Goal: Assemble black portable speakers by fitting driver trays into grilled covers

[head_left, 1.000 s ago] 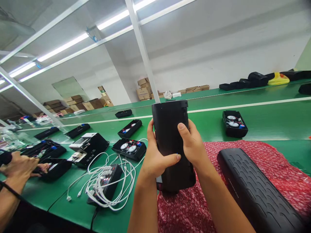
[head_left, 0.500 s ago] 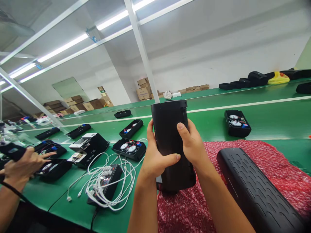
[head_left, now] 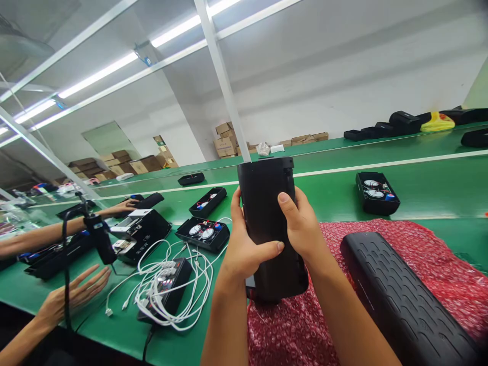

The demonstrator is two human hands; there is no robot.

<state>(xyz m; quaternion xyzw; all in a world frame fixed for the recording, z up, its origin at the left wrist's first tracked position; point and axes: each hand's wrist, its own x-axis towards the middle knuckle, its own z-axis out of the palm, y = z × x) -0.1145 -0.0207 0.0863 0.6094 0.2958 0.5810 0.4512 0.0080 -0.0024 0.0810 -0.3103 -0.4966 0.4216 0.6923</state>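
Observation:
I hold a long black speaker housing upright in front of me, its lower end resting on red bubble wrap. My left hand wraps its left side with the thumb laid across the front. My right hand grips the right side, thumb on the front face. Both hands are closed on the housing. A second black speaker with a patterned grille lies on the bubble wrap to the right.
A green conveyor belt carries open black speaker shells with round drivers. A tangle of white cables lies on a black unit at left. A co-worker's hands and a hanging black screwdriver are far left. Cardboard boxes stand behind.
My hands and the housing stay still. The co-worker at left has let go of a black part, reached one arm out over the belt, and a hanging screwdriver has swung into view.

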